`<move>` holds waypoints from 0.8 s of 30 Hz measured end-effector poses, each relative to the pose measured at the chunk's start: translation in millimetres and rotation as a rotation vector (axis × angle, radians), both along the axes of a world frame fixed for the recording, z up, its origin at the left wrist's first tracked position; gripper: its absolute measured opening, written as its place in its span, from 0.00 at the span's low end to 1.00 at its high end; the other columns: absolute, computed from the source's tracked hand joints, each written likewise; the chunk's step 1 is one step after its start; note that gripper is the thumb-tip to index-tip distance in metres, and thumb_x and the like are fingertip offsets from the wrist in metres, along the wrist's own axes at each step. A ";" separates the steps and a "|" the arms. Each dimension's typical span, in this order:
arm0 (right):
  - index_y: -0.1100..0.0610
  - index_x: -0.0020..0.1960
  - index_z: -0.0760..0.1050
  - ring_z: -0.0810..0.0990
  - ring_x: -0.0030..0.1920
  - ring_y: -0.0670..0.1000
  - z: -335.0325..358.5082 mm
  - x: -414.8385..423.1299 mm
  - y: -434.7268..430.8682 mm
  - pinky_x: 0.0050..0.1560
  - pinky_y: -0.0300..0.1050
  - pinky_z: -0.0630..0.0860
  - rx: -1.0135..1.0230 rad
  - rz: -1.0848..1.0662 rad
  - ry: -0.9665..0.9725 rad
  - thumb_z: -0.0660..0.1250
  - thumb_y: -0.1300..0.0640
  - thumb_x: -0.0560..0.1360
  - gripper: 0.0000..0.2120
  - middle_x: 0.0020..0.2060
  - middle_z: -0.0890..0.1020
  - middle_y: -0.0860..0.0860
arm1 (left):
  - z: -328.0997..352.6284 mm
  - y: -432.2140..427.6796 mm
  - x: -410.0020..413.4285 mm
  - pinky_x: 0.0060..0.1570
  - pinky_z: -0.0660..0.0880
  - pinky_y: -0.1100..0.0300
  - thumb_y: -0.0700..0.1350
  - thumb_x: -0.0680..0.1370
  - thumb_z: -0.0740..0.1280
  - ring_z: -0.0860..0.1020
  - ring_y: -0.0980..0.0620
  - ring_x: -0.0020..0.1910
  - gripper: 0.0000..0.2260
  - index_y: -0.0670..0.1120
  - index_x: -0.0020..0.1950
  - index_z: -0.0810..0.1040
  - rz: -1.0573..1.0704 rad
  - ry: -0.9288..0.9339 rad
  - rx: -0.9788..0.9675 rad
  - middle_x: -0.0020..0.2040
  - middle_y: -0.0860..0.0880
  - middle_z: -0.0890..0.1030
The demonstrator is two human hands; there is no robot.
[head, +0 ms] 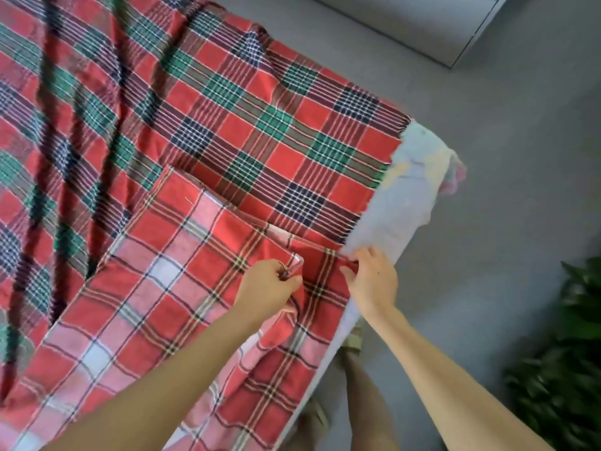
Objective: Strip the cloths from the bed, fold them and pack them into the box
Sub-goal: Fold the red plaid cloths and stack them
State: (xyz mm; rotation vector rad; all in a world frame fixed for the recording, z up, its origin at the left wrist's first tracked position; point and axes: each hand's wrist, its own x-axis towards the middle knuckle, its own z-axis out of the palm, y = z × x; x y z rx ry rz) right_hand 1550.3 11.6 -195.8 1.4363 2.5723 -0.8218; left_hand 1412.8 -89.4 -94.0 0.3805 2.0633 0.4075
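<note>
Grey floor (487, 125) runs along the right side of the bed (419, 151), and we stand at its near edge looking down. Over the far part of the bed lies a plaid cloth (227, 125) in red, green and navy, rumpled into long folds toward the left and flatter toward the right, where it ends short of the corner and leaves a pale sheet (390, 216) showing. On top of it, on our side, lies a lighter checked cloth (162, 304) in red, pink and white, whose right part hangs over the bed's edge.

Our left hand (270, 286) has its fingers curled tight round a folded corner of the lighter checked cloth, which is bunched up under the grip. Our right hand (374, 281) is just beside it at the side of the bed, with thumb and fingers pinching a red edge where the cloth meets the pale sheet; we cannot tell which of the two cloths that edge belongs to.

Below the arms a sandalled foot (353, 340) stands on the floor by the bed. A dark green plant (559, 369) fills the lower right corner, and a grey cabinet (422, 24) sits at the top.
</note>
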 end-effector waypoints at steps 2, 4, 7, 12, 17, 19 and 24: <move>0.62 0.39 0.79 0.78 0.40 0.60 -1.1 -2.8 3.1 0.38 0.51 0.75 -0.017 -0.005 0.002 0.76 0.59 0.67 0.08 0.37 0.79 0.57 | 0.5 5.0 -2.1 0.33 0.71 0.65 0.44 0.77 0.67 0.77 0.60 0.22 0.11 0.35 0.45 0.76 -0.065 0.031 -0.012 0.31 0.41 0.80; 0.62 0.38 0.78 0.78 0.38 0.61 -2.0 -1.3 6.6 0.36 0.52 0.75 0.030 0.038 -0.015 0.76 0.59 0.66 0.09 0.35 0.79 0.57 | 2.4 8.9 -3.4 0.28 0.68 0.70 0.44 0.77 0.67 0.75 0.63 0.21 0.10 0.37 0.42 0.75 -0.123 0.052 -0.003 0.29 0.44 0.77; 0.64 0.39 0.77 0.76 0.42 0.62 -5.1 3.7 9.8 0.39 0.55 0.75 0.048 -0.001 -0.024 0.73 0.60 0.70 0.08 0.37 0.78 0.58 | 5.3 9.2 -4.4 0.26 0.68 0.71 0.44 0.77 0.67 0.75 0.63 0.21 0.10 0.37 0.42 0.75 -0.147 0.053 0.003 0.31 0.44 0.76; 0.65 0.43 0.75 0.75 0.44 0.61 -12.7 2.5 4.7 0.42 0.56 0.73 -0.016 -0.016 0.048 0.68 0.61 0.74 0.07 0.41 0.77 0.59 | 9.0 1.9 -2.4 0.41 0.74 0.50 0.44 0.77 0.67 0.81 0.57 0.26 0.12 0.33 0.47 0.76 -0.073 -0.038 0.007 0.42 0.29 0.78; 0.59 0.57 0.77 0.78 0.54 0.55 -1.0 -0.8 13.5 0.51 0.47 0.73 -0.185 0.010 -0.015 0.65 0.54 0.77 0.12 0.51 0.81 0.54 | 15.4 -7.1 0.7 0.37 0.71 0.53 0.44 0.77 0.67 0.80 0.57 0.25 0.11 0.36 0.43 0.74 -0.027 -0.055 0.031 0.38 0.33 0.76; 0.56 0.49 0.79 0.80 0.48 0.53 16.2 -2.5 13.9 0.42 0.44 0.72 -0.200 0.036 -0.086 0.64 0.52 0.77 0.09 0.45 0.82 0.52 | 19.9 -10.3 4.0 0.39 0.73 0.53 0.44 0.77 0.67 0.81 0.55 0.26 0.11 0.36 0.41 0.74 -0.035 -0.046 0.043 0.34 0.39 0.73; 0.63 0.30 0.70 0.67 0.26 0.50 94.8 -12.2 -19.1 0.27 0.41 0.60 -0.330 -0.014 0.091 0.66 0.58 0.74 0.15 0.24 0.69 0.53 | 44.5 -34.5 10.8 0.27 0.67 0.69 0.42 0.77 0.66 0.82 0.53 0.28 0.16 0.44 0.32 0.64 -0.031 0.012 0.085 0.22 0.53 0.68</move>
